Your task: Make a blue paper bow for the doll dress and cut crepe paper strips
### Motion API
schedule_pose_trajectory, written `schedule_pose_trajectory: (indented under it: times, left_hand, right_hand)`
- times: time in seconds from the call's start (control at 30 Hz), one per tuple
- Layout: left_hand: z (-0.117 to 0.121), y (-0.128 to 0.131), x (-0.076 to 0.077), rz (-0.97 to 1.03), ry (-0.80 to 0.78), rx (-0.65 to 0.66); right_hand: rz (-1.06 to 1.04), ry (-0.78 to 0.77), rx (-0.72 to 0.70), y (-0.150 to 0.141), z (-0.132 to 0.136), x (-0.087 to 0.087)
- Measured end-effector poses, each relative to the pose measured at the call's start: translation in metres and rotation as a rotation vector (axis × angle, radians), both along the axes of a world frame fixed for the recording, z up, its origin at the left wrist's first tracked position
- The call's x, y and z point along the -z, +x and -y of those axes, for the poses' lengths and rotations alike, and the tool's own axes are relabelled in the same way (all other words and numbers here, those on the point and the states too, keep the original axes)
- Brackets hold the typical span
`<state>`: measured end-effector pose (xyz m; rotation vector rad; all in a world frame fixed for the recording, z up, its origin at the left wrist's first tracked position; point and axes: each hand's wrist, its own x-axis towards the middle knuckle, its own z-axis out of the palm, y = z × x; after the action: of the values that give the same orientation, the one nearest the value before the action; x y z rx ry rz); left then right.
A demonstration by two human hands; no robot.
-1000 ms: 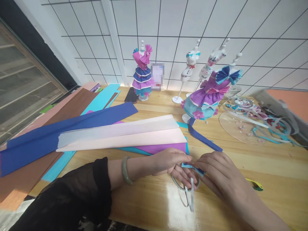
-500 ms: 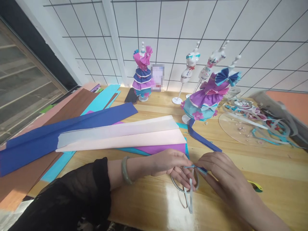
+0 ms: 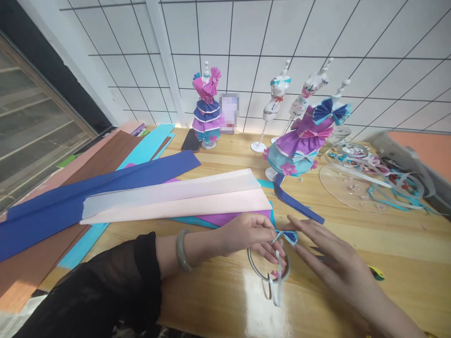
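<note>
A small pleated bow (image 3: pixel 289 236), dark blue with light blue edges, is pinched at its left side by my left hand (image 3: pixel 255 234). Beside its right end is my right hand (image 3: pixel 333 258), with finger and thumb spread apart on either side of the bow; I cannot tell whether the thumb touches it. Below my left fingers a grey ring (image 3: pixel 254 269) rests on the table, partly hidden by them. A thin white ribbon (image 3: pixel 279 286) hangs over the ring, and a bit of pink (image 3: pixel 276 273) shows inside it.
Long paper strips, among them dark blue (image 3: pixel 141 174) and pale pink (image 3: pixel 211 204), spread across the left. Dressed doll stands (image 3: pixel 207 112) line the wall side. Ribbons and beads lie around a clear disc (image 3: pixel 334 188). A yellow-green handle (image 3: pixel 377 272) lies beyond my right hand.
My right hand has let go of the folded blue piece and spread its fingers. The bow shape now shows fanned out in my left hand. Pink shows inside the ring.
</note>
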<state>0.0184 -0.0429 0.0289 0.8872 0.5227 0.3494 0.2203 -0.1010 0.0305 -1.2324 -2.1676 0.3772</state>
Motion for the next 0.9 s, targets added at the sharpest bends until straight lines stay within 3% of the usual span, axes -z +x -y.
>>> schedule_pose_trajectory:
  times: [0.2, 0.4, 0.53, 0.8, 0.9]
  left_hand:
    - [0.002, 0.002, 0.003, -0.010, 0.071, -0.064]
    - [0.002, 0.003, 0.007, 0.006, 0.088, -0.102]
    - [0.002, 0.004, 0.009, -0.018, 0.080, -0.069]
    - [-0.002, 0.005, 0.009, -0.026, 0.089, -0.109]
    - [-0.003, 0.004, 0.009, -0.053, 0.127, -0.113]
  right_hand:
    - [-0.379, -0.373, 0.152, 0.005, -0.002, 0.000]
    - [-0.619, -0.525, 0.180, -0.009, -0.010, -0.007]
    - [-0.636, -0.546, 0.246, -0.019, -0.019, -0.014]
    - [-0.383, -0.536, 0.085, -0.018, -0.031, -0.020]
    - [-0.386, -0.513, 0.085, -0.022, -0.034, -0.020]
